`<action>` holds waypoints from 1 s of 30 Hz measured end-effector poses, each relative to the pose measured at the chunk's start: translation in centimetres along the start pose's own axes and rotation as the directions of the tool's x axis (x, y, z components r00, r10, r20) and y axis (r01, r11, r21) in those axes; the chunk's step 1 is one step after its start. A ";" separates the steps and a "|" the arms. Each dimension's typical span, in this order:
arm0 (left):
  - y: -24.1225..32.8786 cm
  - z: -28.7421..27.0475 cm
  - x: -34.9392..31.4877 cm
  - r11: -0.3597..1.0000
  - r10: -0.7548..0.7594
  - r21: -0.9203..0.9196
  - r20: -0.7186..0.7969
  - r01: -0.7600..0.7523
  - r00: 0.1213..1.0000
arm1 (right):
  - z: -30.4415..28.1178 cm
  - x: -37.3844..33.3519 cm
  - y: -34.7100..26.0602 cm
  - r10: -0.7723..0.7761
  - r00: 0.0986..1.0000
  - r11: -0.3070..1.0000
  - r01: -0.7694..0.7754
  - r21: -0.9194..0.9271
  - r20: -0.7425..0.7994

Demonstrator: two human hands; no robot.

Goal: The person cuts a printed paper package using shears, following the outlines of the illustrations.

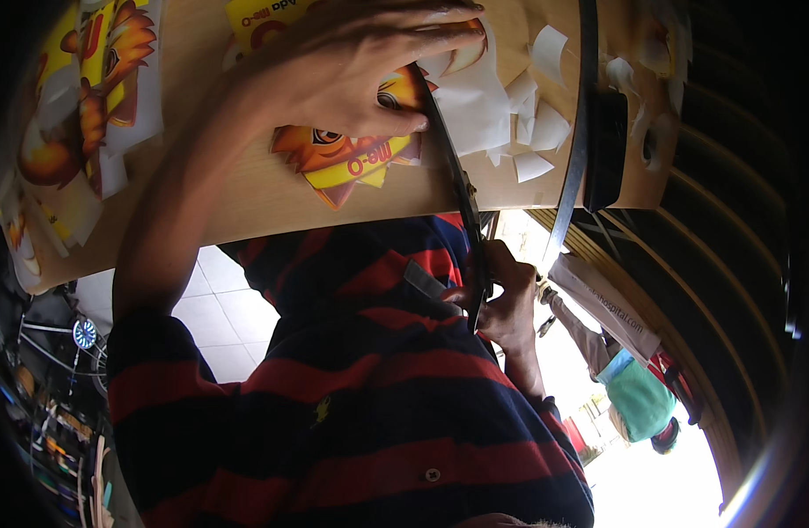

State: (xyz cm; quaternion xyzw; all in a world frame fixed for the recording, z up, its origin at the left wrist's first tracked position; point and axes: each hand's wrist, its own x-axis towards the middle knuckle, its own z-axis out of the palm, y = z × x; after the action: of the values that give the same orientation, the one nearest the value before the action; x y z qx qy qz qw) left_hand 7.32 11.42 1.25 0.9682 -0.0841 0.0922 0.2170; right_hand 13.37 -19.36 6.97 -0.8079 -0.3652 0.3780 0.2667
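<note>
My left hand (pixel 356 84) lies over a printed paper cutout with an orange furry cartoon animal (pixel 303 150) and a yellow label. Its thumb and fingers are spread apart on the print. A white sheet (pixel 470 101) with part of an orange print reaches out beyond the fingers. My right hand (pixel 510 299) is closed around the handles of long dark scissors (pixel 462 180), below the table edge. The blades point up and away, their tips beside my left thumb at the edge of the print. Whether the blades are on the paper cannot be made out.
White paper scraps (pixel 541 123) lie right of the sheet. More printed cutouts (pixel 114 79) are piled at the table's left. A dark metal strip (pixel 581 106) and a black flat object (pixel 607 150) are at the right. A person in a green top (pixel 638 396) is in the background.
</note>
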 end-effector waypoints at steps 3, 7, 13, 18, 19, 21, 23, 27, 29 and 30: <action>0.0 0.1 0.0 1.000 -0.013 0.011 -0.002 0.013 1.000 | 0.5 0.1 -0.4 -0.035 0.997 0.994 0.028 -0.102 -0.063; 0.0 -0.1 0.2 1.000 -0.011 0.017 0.007 0.011 1.000 | 0.9 -0.1 -0.9 -0.027 0.994 0.981 0.006 -0.192 -0.108; 0.7 0.0 0.3 0.995 -0.042 0.095 0.032 0.039 0.999 | 1.1 -0.3 0.9 0.019 1.000 0.971 -0.023 0.236 0.020; 1.0 0.3 -0.1 0.992 -0.078 0.093 -0.039 0.081 0.996 | 1.9 -0.7 0.9 0.094 0.984 0.797 -0.165 0.581 0.152; 1.2 0.2 0.0 0.991 -0.099 0.093 -0.018 0.100 0.995 | 2.0 -0.9 1.1 0.100 0.981 0.774 -0.183 0.606 0.168; 1.2 0.0 -0.1 0.986 -0.114 0.126 0.011 0.111 0.993 | 2.1 -0.8 0.4 0.100 0.980 0.760 -0.186 0.622 0.172; 1.1 -0.1 -0.3 0.980 -0.092 0.181 0.026 0.086 0.995 | 2.2 -0.7 0.0 0.091 0.982 0.751 -0.175 0.637 0.164; 1.3 -0.5 -0.4 0.984 -0.118 0.140 0.058 0.109 0.991 | 1.8 -0.6 -0.8 0.077 0.984 0.726 -0.164 0.668 0.158; 1.4 -0.8 -0.3 0.988 -0.124 0.099 0.065 0.117 0.990 | 1.2 -0.5 -1.3 0.074 0.982 0.703 -0.174 0.690 0.173; 1.3 -0.8 -0.2 0.986 -0.121 0.125 0.076 0.111 0.990 | 1.0 -0.5 -1.5 0.068 0.981 0.689 -0.177 0.703 0.180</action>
State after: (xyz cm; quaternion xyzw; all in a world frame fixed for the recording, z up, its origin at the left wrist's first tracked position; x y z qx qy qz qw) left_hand 6.74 10.58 2.41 0.9857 -0.0310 0.0441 0.1597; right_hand 11.76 -18.69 7.65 -0.6344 -0.1524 0.5626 0.5077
